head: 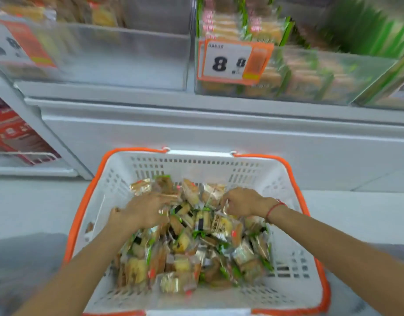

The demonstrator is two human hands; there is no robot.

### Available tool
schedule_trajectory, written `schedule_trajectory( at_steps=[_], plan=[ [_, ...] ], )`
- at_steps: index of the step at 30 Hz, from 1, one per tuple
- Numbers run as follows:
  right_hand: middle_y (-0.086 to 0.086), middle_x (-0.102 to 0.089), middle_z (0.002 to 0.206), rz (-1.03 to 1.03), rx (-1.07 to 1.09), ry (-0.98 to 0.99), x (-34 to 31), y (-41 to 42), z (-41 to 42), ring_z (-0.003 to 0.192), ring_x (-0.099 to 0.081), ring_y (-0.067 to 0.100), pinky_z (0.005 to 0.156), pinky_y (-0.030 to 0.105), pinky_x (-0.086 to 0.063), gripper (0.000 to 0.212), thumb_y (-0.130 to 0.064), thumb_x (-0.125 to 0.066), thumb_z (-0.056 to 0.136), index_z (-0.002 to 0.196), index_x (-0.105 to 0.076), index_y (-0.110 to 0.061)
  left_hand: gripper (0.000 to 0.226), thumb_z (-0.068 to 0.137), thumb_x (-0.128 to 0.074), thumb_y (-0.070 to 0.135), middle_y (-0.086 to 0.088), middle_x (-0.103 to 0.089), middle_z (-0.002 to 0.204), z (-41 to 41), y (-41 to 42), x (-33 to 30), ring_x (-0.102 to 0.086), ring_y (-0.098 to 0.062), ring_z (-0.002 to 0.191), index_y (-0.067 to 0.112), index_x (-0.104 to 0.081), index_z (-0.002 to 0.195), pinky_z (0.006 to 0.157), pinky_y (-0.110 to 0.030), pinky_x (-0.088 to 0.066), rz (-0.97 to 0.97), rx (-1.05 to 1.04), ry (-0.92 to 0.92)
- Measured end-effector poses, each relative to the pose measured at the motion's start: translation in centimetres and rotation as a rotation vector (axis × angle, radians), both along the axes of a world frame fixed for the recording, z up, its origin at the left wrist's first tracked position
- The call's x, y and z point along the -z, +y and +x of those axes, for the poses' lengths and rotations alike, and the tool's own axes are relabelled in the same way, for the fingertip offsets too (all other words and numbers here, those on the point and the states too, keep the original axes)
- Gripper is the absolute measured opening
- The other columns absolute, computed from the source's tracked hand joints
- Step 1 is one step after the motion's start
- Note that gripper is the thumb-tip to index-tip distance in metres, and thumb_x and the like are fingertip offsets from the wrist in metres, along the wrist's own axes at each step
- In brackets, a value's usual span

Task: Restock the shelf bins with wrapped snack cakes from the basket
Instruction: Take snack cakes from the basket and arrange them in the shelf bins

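From the head cam, you had both hands down in the white basket with the orange rim (119, 179), which sat on the floor in front of the shelf and was piled with wrapped snack cakes (196, 242). Your left hand (141, 210) lay flat across the pile with fingers spread, while your right hand (239, 201), red string bracelet (275, 207) on the wrist, had its fingers curled down into the wrappers, though it's too blurry to tell whether they actually pinched one. Up above, the clear shelf bin (322, 80) behind the 8.8 price tag (230, 61) already held green-edged cakes, and the bin to its left (119, 55) looked mostly bare.

Shop — price tag (228, 61), shelf bins (310, 74)
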State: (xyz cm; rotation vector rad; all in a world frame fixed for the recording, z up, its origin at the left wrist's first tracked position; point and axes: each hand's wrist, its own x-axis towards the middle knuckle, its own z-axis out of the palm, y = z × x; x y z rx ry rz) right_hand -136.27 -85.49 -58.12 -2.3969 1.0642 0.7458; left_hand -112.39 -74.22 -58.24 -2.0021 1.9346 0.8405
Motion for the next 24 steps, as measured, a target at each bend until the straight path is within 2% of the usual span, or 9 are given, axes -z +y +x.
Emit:
schedule_trajectory(
  at_steps=[3, 6, 9, 12, 17, 19, 21, 23, 24],
  plan=[
    [0.009, -0.036, 0.149, 0.000, -0.075, 0.027, 3.8, 2.2, -0.3, 0.129, -0.043, 0.030, 0.104, 0.041, -0.038, 0.051, -0.034, -0.055, 0.094, 0.142, -0.042, -0.020, 0.072, 0.091, -0.049, 0.058, 0.000, -0.013, 0.159, 0.3, 1.9, 2.9, -0.016, -0.024, 0.145, 0.034, -0.016, 0.151, 0.111, -0.042, -0.031, 0.112, 0.076, -0.118],
    [0.006, -0.015, 0.158, -0.108, -0.238, 0.090, 6.3, 4.0, -1.3, 0.143, -0.018, 0.029, 0.115, 0.050, -0.018, 0.068, -0.046, -0.052, 0.094, 0.151, -0.022, -0.026, 0.066, 0.094, -0.041, 0.058, -0.001, -0.017, 0.158, -0.3, 2.8, 4.2, -0.018, -0.024, 0.144, 0.034, -0.015, 0.151, 0.113, -0.043, -0.029, 0.049, 0.070, -0.135],
    [0.007, -0.021, 0.155, -0.260, -0.375, 0.030, 8.4, 4.9, -0.9, 0.142, -0.020, 0.030, 0.114, 0.049, -0.022, 0.071, -0.052, -0.048, 0.094, 0.151, -0.018, -0.021, 0.056, 0.096, -0.040, 0.055, -0.002, -0.031, 0.151, -0.9, 2.9, 4.7, -0.028, -0.023, 0.139, 0.033, -0.028, 0.146, 0.109, -0.040, -0.034, -0.021, -0.016, -0.082],
    [0.007, -0.033, 0.149, -0.275, -0.284, -0.056, 9.8, 5.4, 1.0, 0.137, -0.028, 0.029, 0.114, 0.045, -0.020, 0.073, -0.052, -0.051, 0.093, 0.149, -0.023, -0.016, 0.042, 0.097, -0.039, 0.051, 0.000, -0.044, 0.141, -1.1, 2.8, 4.7, -0.037, -0.020, 0.131, 0.032, -0.044, 0.135, 0.103, -0.038, -0.041, -0.109, -0.125, -0.007],
    [0.006, -0.048, 0.138, -0.382, -0.299, -0.079, 9.9, 5.5, 2.4, 0.130, -0.040, 0.026, 0.116, 0.041, -0.021, 0.048, -0.021, -0.055, 0.095, 0.140, -0.041, -0.016, 0.026, 0.097, -0.050, 0.031, -0.001, -0.050, 0.131, -1.0, 2.7, 4.9, -0.040, -0.020, 0.124, 0.031, -0.053, 0.122, 0.097, -0.034, -0.043, -0.127, -0.157, -0.004],
    [0.008, -0.056, 0.129, -0.324, -0.296, -0.065, 8.9, 5.0, 2.5, 0.124, -0.046, 0.027, 0.109, 0.039, -0.031, 0.040, -0.023, -0.053, 0.096, 0.135, -0.049, -0.015, 0.027, 0.097, -0.051, 0.029, -0.003, -0.048, 0.134, -0.8, 2.7, 4.9, -0.038, -0.021, 0.126, 0.031, -0.052, 0.124, 0.098, -0.035, -0.043, -0.092, -0.161, 0.004],
    [0.010, -0.062, 0.110, -0.171, -0.155, -0.111, 7.1, 4.3, 2.7, 0.106, -0.057, 0.026, 0.085, 0.034, -0.047, 0.030, -0.028, -0.048, 0.099, 0.121, -0.058, -0.010, 0.031, 0.096, -0.053, 0.029, -0.005, -0.046, 0.138, -0.7, 2.3, 4.6, -0.038, -0.023, 0.128, 0.030, -0.053, 0.127, 0.100, -0.037, -0.042, -0.046, -0.165, 0.017],
    [0.006, -0.058, 0.085, 0.017, 0.085, -0.149, 4.7, 3.0, 2.9, 0.076, -0.058, 0.018, 0.060, 0.024, -0.045, 0.026, -0.028, -0.047, 0.100, 0.098, -0.057, -0.005, 0.035, 0.094, -0.057, 0.027, -0.006, -0.046, 0.139, -0.7, 1.6, 3.8, -0.042, -0.024, 0.128, 0.027, -0.054, 0.128, 0.099, -0.038, -0.043, -0.044, -0.190, 0.017],
    [0.003, -0.052, 0.077, 0.108, 0.174, -0.148, 3.4, 2.3, 2.8, 0.066, -0.051, 0.013, 0.055, 0.019, -0.041, 0.022, -0.024, -0.049, 0.099, 0.091, -0.054, -0.005, 0.035, 0.092, -0.059, 0.026, -0.007, -0.051, 0.135, -0.9, 1.0, 3.2, -0.047, -0.025, 0.123, 0.025, -0.057, 0.127, 0.096, -0.037, -0.044, -0.060, -0.212, 0.024]
  ],
)
